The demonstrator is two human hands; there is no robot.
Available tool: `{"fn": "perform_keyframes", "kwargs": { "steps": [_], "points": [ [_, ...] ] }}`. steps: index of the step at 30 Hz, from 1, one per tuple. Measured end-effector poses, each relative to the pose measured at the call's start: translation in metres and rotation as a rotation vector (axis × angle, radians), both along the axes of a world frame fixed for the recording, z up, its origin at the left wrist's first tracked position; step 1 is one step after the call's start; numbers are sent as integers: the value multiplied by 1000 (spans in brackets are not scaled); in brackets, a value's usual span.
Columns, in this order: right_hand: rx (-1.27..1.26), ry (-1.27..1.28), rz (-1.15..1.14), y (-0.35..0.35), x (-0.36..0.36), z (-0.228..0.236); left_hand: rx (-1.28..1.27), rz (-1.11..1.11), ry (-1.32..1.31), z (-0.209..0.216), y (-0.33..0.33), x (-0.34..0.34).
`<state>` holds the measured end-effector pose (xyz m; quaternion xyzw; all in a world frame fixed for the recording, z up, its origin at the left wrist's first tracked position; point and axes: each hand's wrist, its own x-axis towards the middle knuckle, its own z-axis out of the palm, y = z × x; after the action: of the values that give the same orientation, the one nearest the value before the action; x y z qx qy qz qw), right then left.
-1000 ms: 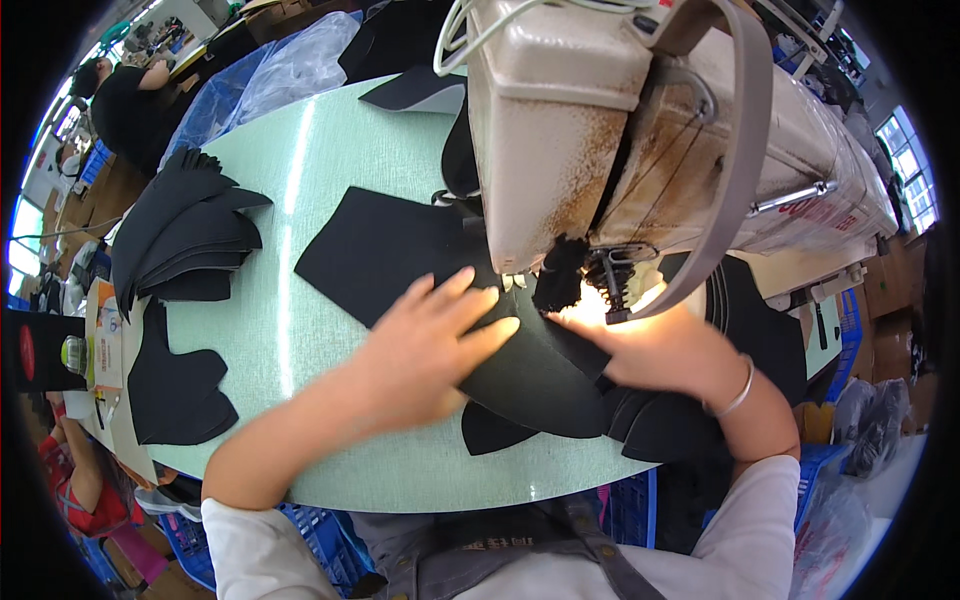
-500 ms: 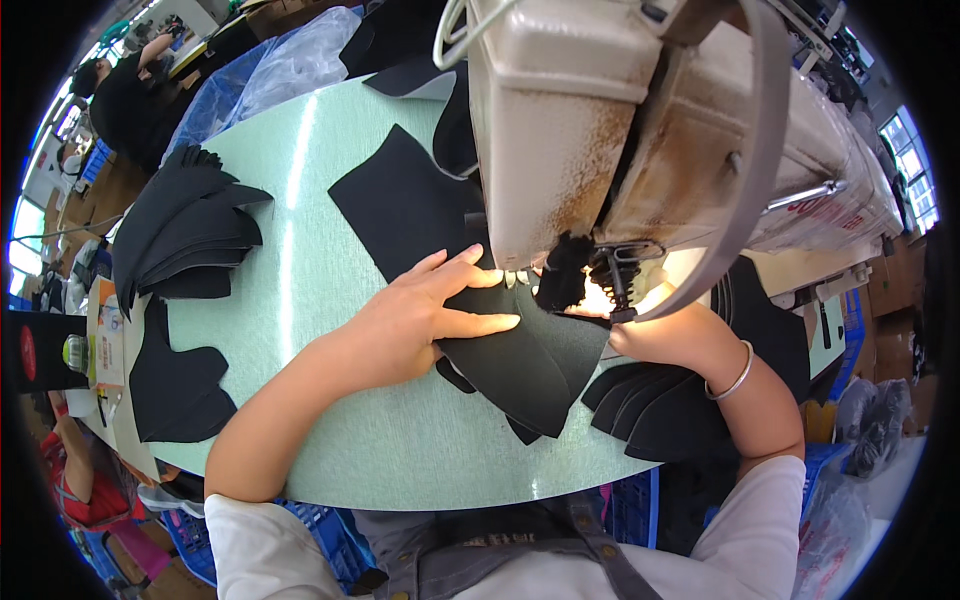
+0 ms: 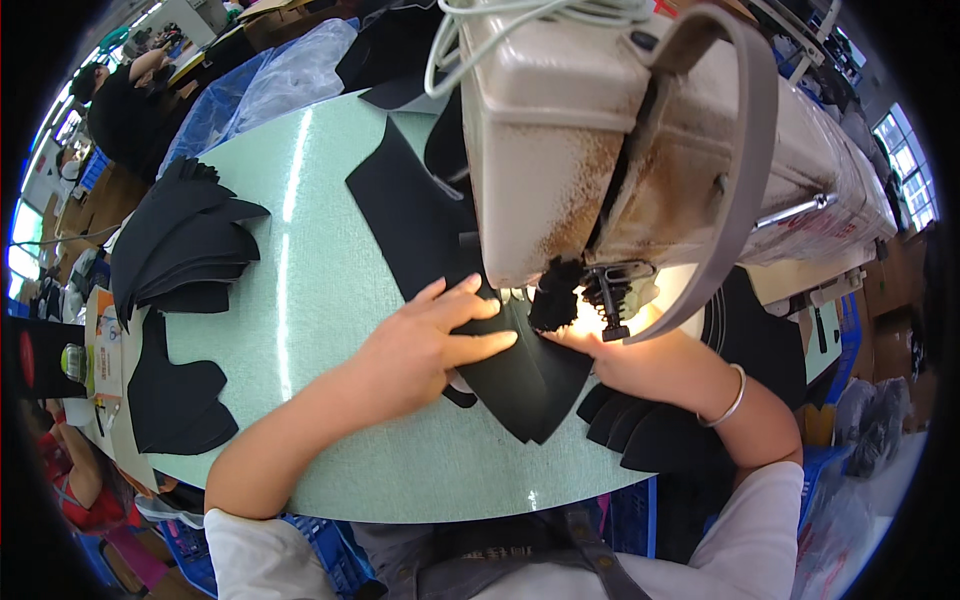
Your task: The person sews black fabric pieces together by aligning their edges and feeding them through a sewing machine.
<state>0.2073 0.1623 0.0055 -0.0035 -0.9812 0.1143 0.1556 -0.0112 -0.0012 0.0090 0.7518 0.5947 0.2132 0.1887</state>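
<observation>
Black cut fabric pieces point(image 3: 530, 385) lie under the head of a beige sewing machine point(image 3: 550, 130), close to its lit needle area. My left hand point(image 3: 425, 335) rests on the black fabric with fingers spread, the index and thumb flat just left of the needle area. My right hand point(image 3: 640, 355) is at the fabric's right edge beneath the machine head; its fingertips are partly hidden by glare and machine parts. A longer black fabric panel point(image 3: 400, 200) stretches away behind my left hand.
A fanned stack of black pieces point(image 3: 190, 240) sits on the left of the pale green table point(image 3: 330, 440), with more pieces point(image 3: 180, 390) below it. Another black stack point(image 3: 660, 420) lies by my right wrist. Blue crates point(image 3: 630, 510) stand beneath. Other people work at far left.
The fabric under the machine has turned, its two lower points now closer together. My right hand has shifted slightly left, and the long panel has swung a little to the right.
</observation>
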Motion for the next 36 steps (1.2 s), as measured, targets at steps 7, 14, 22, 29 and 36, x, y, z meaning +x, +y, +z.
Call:
{"fn": "perform_keyframes", "kwargs": {
  "steps": [7, 14, 22, 29, 36],
  "points": [
    [-31, -254, -60, 14, 3, 11, 63, -98, 12, -2, 8, -11],
    [272, -137, 19, -30, 1, 12, 93, 8, 139, -1, -9, 17],
    [136, 111, 42, 0, -9, -26, 108, -9, 66, -4, 6, -1],
    [400, -146, 81, -31, 1, 14, 381, -58, 230, -4, -5, 24],
    [406, -215, 63, -25, 1, 13, 336, -44, 184, -5, -2, 16]
  ]
}}
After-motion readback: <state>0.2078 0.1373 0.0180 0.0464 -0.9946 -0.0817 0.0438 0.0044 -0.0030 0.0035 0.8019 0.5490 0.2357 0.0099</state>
